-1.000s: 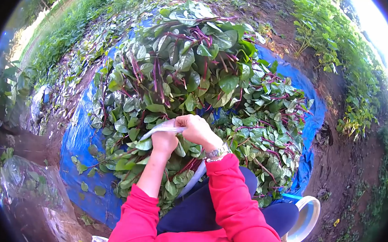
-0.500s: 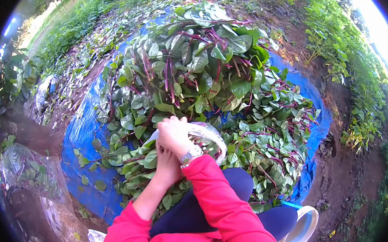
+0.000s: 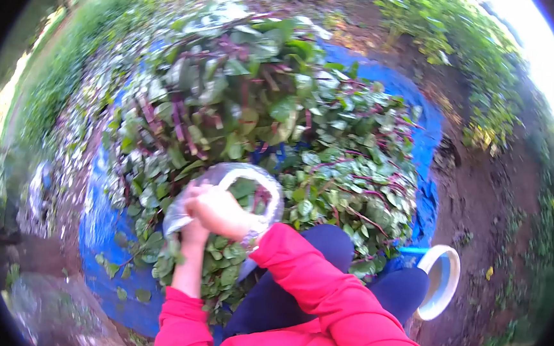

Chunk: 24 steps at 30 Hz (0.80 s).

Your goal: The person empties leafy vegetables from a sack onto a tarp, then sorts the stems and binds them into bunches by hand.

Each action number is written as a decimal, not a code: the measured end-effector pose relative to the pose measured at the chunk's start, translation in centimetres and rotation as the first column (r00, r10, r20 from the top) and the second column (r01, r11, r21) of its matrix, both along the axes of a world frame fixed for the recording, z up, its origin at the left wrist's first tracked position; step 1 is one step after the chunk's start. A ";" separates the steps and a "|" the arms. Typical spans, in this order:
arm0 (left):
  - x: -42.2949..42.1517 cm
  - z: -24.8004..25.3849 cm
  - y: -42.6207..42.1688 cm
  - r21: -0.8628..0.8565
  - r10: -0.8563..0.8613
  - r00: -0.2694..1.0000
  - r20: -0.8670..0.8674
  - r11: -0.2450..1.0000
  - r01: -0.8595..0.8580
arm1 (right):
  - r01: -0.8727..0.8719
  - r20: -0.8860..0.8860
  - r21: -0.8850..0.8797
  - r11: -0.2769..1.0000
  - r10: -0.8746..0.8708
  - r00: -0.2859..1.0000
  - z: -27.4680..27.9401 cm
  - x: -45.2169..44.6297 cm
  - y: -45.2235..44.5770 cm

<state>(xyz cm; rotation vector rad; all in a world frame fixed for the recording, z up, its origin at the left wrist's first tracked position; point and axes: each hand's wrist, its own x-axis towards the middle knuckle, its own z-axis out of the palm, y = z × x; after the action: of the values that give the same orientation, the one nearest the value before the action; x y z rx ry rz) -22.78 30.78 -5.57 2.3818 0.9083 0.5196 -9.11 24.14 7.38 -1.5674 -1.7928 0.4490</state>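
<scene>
1. Grip first: the right hand (image 3: 220, 209) crosses over the left hand (image 3: 194, 233), its blurred fingers curled in on a plastic strip (image 3: 274, 189); the left fingers are mostly covered, so I cannot tell whether they are spread or pinching.
2. Brown ground (image 3: 486, 220) spreads well to the right of the grip, with green plants (image 3: 453, 37) far to its upper right and grass (image 3: 79, 56) far to its upper left.
3. Blue sheet (image 3: 123, 304) shows to the left of the grip and again well to its right.
4. Leafy stems (image 3: 243, 100), green with purple stalks, lie heaped on that sheet: a tall mound just beyond the grip, more to its right and beneath it.
5. Red sleeves (image 3: 339, 299) reach up to the grip from below; dark trousers (image 3: 274, 308) with bent knees show to its lower right.
6. Clear plastic (image 3: 49, 305) lies well to the lower left.
7. White-rimmed bucket (image 3: 454, 278) sits to the lower right, beside one knee.
8. That strip, pale and translucent, arches over the grip's upper side toward the right wrist; leaves show inside its loop.
9. Wristwatch (image 3: 251, 237) circles the right wrist, just beside the grip.
</scene>
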 end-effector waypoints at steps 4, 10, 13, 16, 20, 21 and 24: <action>1.9 9.4 -0.9 -0.154 -0.069 0.857 -0.511 0.988 -0.012 | 0.161 0.079 0.096 0.982 -0.169 0.983 5.3 0.3 -5.1; 1.5 18.4 -4.5 -0.036 -0.164 0.864 -0.477 0.985 0.167 | 0.312 -0.015 0.001 0.950 -0.312 0.950 7.3 8.1 -21.4; 9.6 22.9 -3.6 -0.086 -0.360 0.813 -0.459 0.928 0.362 | 0.546 0.228 -0.202 0.813 -0.503 0.833 4.7 11.4 -29.8; 22.2 21.8 -4.6 0.168 -0.607 0.685 -0.403 0.686 0.707 | 0.643 0.408 -0.411 0.646 -0.500 0.764 2.0 12.2 -35.4; 38.4 12.2 -11.2 0.012 -0.744 0.433 -0.508 0.497 0.868 | 0.578 0.295 -0.579 0.576 -0.512 0.806 0.2 12.3 -36.5; 39.9 9.3 -14.0 0.019 -0.664 0.407 -0.628 0.509 0.861 | 0.535 0.220 -0.596 0.599 -0.519 0.826 0.8 12.6 -35.9; 42.2 1.2 -20.8 -0.054 -0.538 0.260 -0.802 0.499 0.865 | 0.509 0.090 -0.487 0.710 -0.538 0.838 1.0 14.3 -35.1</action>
<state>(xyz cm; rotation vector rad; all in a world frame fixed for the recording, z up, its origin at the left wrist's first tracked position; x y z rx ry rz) 19.38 9.98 -4.36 3.0667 -0.2473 -0.8271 5.22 -10.99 8.39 -2.2989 -1.1339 0.6968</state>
